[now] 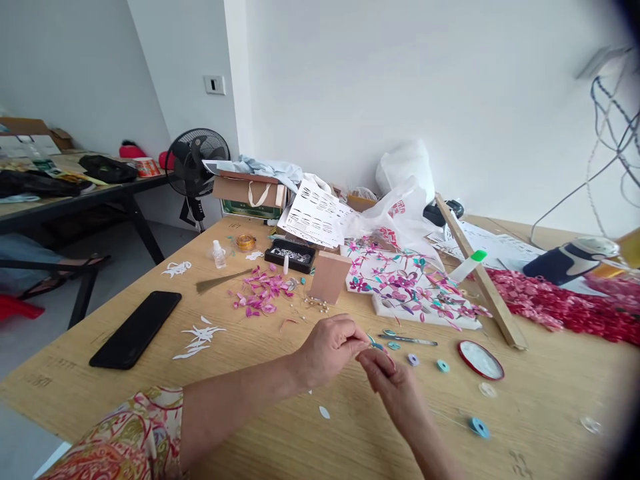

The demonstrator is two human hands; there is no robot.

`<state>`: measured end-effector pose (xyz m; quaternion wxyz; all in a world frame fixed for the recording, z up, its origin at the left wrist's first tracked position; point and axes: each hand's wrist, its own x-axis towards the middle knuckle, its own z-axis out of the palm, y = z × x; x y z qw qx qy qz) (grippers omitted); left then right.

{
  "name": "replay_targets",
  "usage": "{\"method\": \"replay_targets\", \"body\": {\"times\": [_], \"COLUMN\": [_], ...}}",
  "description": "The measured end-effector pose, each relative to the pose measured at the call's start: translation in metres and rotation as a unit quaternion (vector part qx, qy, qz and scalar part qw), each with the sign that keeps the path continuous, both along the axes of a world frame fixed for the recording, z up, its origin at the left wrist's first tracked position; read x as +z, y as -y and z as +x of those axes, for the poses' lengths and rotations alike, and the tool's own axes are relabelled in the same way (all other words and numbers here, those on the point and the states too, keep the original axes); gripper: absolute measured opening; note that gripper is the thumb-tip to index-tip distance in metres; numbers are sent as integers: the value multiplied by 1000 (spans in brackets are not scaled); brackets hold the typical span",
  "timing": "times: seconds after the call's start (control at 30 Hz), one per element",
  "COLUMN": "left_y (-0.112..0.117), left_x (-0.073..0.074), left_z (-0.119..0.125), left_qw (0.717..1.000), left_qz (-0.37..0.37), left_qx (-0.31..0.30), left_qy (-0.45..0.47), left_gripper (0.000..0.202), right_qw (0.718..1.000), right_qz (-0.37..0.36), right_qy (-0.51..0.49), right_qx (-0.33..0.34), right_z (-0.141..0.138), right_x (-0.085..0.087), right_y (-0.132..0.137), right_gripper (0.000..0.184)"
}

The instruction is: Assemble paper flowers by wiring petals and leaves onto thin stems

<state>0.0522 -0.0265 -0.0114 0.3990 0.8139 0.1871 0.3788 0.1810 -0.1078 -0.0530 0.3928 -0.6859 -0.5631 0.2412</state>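
Note:
Both hands meet over the middle of the wooden table (280,427). My left hand (327,350) is closed, fingertips pinched on a tiny teal and pink piece (373,343). My right hand (387,380) is curled, its fingertips pinched on the same small piece. Just beyond the hands lie metal tweezers (410,340) and small thread spools (443,365). A pile of pink petals (260,293) lies to the left. A white foam board covered with pink and teal flowers (405,283) lies behind the hands.
A black phone (136,328) and white paper cutouts (200,335) lie at the left. A red-rimmed lid (481,360), a wooden stick (480,277), red flower heaps (560,307), a small black tray (290,255), glue bottle (218,253), bags and papers crowd the back. A fan (195,163) stands beyond.

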Motion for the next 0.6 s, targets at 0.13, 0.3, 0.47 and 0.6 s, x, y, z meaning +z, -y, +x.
{"method": "replay_targets", "body": {"times": [0.13, 0.3, 0.47, 0.6], "left_y": [-3, 1, 8, 8], "left_x": [-8, -16, -10, -6], "left_z": [6, 8, 2, -1], "left_qw": [990, 945, 968, 995], "left_qz": [119, 290, 208, 84], "left_qx": [23, -51, -107, -51], "left_qy": [-66, -145, -89, 3], "left_gripper": [16, 20, 21, 17], "right_qw": [995, 978, 990, 999], "right_qz": [-5, 33, 15, 6], "right_qy": [100, 208, 137, -35], "right_qx": [2, 9, -42, -9], "right_z": [-33, -16, 30, 25], "right_x": [3, 57, 63, 21], "right_y": [33, 39, 3, -9], "right_gripper": [31, 28, 26, 33]}}
